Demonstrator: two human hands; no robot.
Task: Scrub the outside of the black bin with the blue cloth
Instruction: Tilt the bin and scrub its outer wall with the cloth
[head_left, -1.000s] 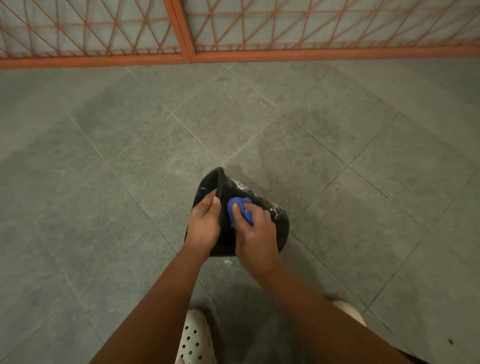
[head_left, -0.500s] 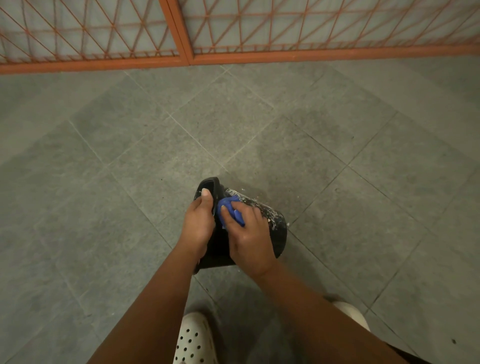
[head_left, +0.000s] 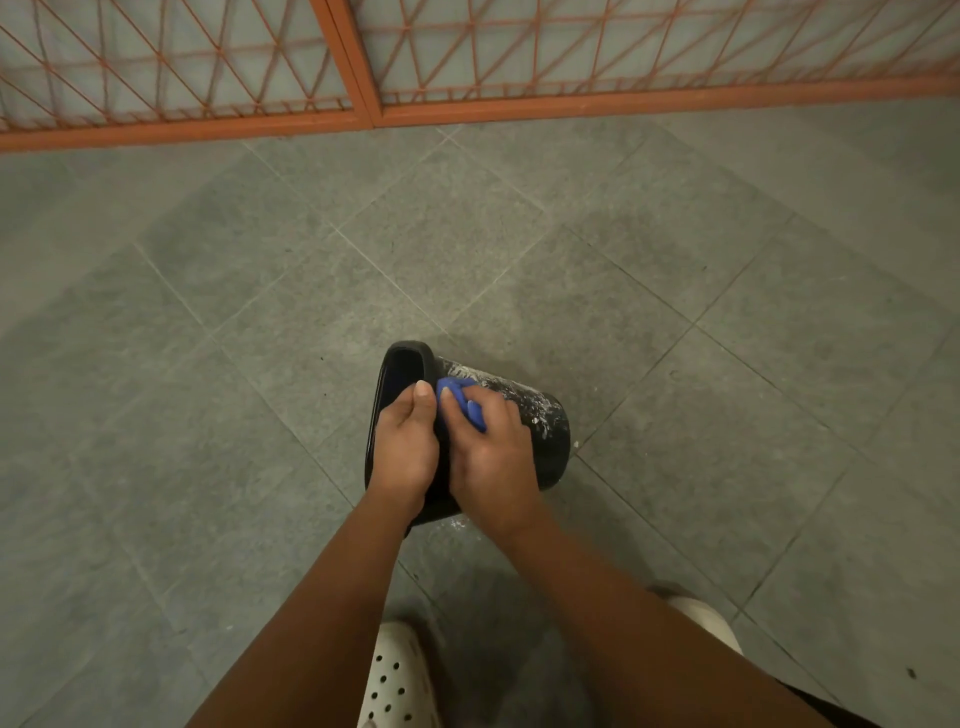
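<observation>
Thumb up on the lip, your left hand (head_left: 408, 447) grips the rim of the black bin (head_left: 545, 452). Just beside it, the blue cloth (head_left: 457, 397) sits bunched in your right hand (head_left: 493, 457), which clutches it and presses it onto the bin's outer wall near the rim. The bin lies tipped on its side in the middle of the floor (head_left: 208, 312), mouth to the left, white flecks streaking its right half. White clogs (head_left: 397, 680) show at the floor's near edge.

The bin (head_left: 545, 441) is glossy black plastic, flecked white on top. The cloth (head_left: 457, 389) is soft blue fabric. Matt speckled grey floor tiles (head_left: 208, 415); painted orange metal grille (head_left: 623, 101) at twelve o'clock; perforated white shoe (head_left: 395, 675) at six.
</observation>
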